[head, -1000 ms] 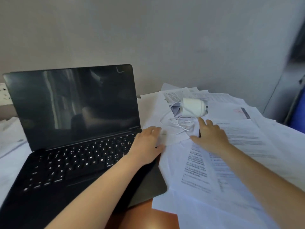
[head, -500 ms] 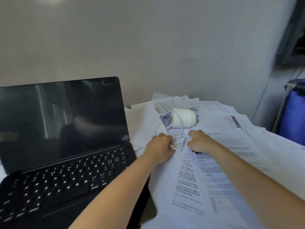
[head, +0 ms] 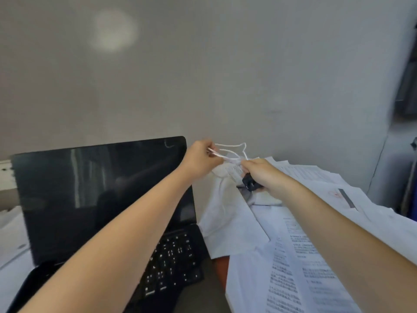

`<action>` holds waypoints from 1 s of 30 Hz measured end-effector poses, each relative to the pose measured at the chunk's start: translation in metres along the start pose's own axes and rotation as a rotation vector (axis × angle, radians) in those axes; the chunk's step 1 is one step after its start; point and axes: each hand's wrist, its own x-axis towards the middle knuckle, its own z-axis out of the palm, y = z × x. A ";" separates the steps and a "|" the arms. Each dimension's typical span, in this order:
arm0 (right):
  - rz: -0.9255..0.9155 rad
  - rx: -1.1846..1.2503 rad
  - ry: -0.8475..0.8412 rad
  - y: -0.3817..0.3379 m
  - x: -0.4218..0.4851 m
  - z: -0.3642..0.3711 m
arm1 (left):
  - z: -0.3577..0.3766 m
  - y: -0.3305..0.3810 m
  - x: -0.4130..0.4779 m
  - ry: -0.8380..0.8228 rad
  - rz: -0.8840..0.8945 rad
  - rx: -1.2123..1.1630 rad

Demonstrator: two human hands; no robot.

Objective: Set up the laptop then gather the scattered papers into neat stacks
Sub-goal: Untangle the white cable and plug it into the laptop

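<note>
A plain grey wall (head: 225,75) fills the upper view, with a pale round light patch on it at upper left. A white strip (head: 5,175) that may be a wall fitting shows at the far left edge, and blurred dark and blue shapes that I cannot make out stand at the far right. Both bare forearms reach forward. The left one crosses in front of the laptop (head: 90,195), hiding part of its screen and keyboard, and the right one lies over the papers (head: 293,263). The left hand (head: 200,160) is raised beside the screen's top right corner, fingers curled and pinching a thin white cable (head: 232,152). The cable loops upward and runs across to the right hand (head: 265,175), whose fingers are closed round a small black object (head: 249,184); whether they also pinch the cable I cannot tell. The black laptop sits open at the left with its long axis running left to right, the dark screen upright and facing the person and the keyboard nearest them. The printed sheets lie fanned and overlapping at its right, one white sheet just beside the keyboard's edge, with a strip of brown table (head: 220,265) showing between them. More white paper (head: 11,236) lies at the laptop's left.
</note>
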 end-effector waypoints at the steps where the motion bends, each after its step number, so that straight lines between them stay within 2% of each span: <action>1: 0.002 0.018 -0.006 -0.008 0.007 0.002 | -0.010 0.004 0.008 -0.008 -0.013 -0.017; 5: -0.038 -0.001 0.020 -0.044 0.031 0.012 | -0.043 0.010 0.035 -0.019 0.012 -0.031; 11: -0.161 -0.029 -0.003 -0.095 0.062 0.040 | -0.077 -0.008 0.062 0.019 0.067 0.159; 16: -0.225 -0.069 -0.024 -0.116 0.078 0.072 | -0.104 -0.043 0.070 0.062 -0.073 0.325; 19: -0.250 -0.097 0.017 -0.133 0.086 0.083 | -0.117 -0.062 0.066 -0.002 -0.126 0.411; 27: -0.303 -0.311 0.189 -0.149 0.102 0.075 | -0.100 -0.046 0.092 0.008 0.122 0.339; 30: -0.290 -0.384 0.249 -0.144 0.108 0.060 | -0.086 -0.040 0.102 0.014 0.155 0.329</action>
